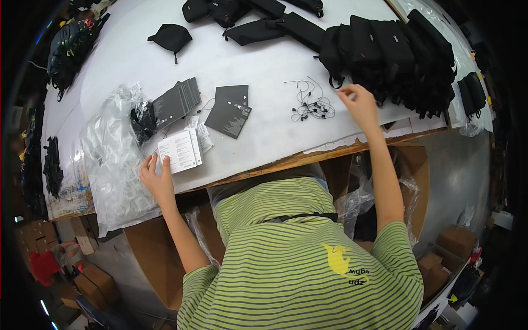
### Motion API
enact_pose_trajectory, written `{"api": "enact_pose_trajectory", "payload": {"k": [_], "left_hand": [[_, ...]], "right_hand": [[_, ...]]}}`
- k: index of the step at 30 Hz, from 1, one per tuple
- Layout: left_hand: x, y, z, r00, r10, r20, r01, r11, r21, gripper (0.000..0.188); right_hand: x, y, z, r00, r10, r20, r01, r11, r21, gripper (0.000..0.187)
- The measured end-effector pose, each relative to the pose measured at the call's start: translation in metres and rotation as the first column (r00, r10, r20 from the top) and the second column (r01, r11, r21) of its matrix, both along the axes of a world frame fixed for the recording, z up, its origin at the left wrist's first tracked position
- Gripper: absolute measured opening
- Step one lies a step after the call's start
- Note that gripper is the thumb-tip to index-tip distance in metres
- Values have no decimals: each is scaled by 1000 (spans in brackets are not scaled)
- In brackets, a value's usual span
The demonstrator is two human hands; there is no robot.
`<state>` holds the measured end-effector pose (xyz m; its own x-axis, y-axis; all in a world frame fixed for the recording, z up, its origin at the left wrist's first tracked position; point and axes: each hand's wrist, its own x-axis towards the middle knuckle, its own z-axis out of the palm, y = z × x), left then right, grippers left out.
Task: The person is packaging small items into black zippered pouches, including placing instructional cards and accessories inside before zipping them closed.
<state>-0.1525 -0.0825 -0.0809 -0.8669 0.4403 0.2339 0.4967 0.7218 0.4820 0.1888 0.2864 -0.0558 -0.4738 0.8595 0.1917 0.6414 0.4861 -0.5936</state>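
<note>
My left hand (158, 179) is at the left edge of a small stack of white printed cards (177, 151), thumb and forefinger apart. Its thumb reaches the cards' edge, and no grip on them shows. On the right, my right hand (360, 107) has thumb and forefinger drawn together beside a heap of black zipped pouches (379, 47). A black strap loop lies right by its fingertips; whether they pinch the loop or something thin cannot be made out. Just left of that hand lies a tangle of black tag strings (312, 107).
Dark grey cards form a fanned stack (177, 102), with a few loose ones (230, 113) beside it. Clear plastic bags (113, 159) cover the table's left side. One black pouch (171, 37) lies apart at the back. Cardboard boxes (412, 176) stand below the wooden table edge (308, 155).
</note>
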Motion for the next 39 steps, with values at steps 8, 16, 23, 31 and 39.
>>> {"api": "enact_pose_trajectory", "payload": {"k": [8, 16, 23, 31, 39], "left_hand": [[9, 5, 6, 999, 38, 27, -39, 998, 40, 46], [33, 22, 18, 903, -3, -429, 8, 1000, 10, 38], [27, 26, 46, 926, -182, 332, 33, 912, 409, 18], [111, 78, 81, 690, -534, 488, 116, 747, 654, 72], [137, 103, 76, 714, -558, 424, 84, 669, 739, 17]], "right_hand": [[-73, 34, -32, 944, 30, 329, -38, 999, 18, 12], [-61, 38, 17, 978, 198, 73, -191, 977, -91, 14], [-66, 5, 69, 700, 55, -712, -418, 840, -345, 8], [-86, -51, 66, 739, -13, -673, -474, 701, -534, 11], [-100, -128, 66, 777, 337, -533, -515, 826, -229, 10]]}}
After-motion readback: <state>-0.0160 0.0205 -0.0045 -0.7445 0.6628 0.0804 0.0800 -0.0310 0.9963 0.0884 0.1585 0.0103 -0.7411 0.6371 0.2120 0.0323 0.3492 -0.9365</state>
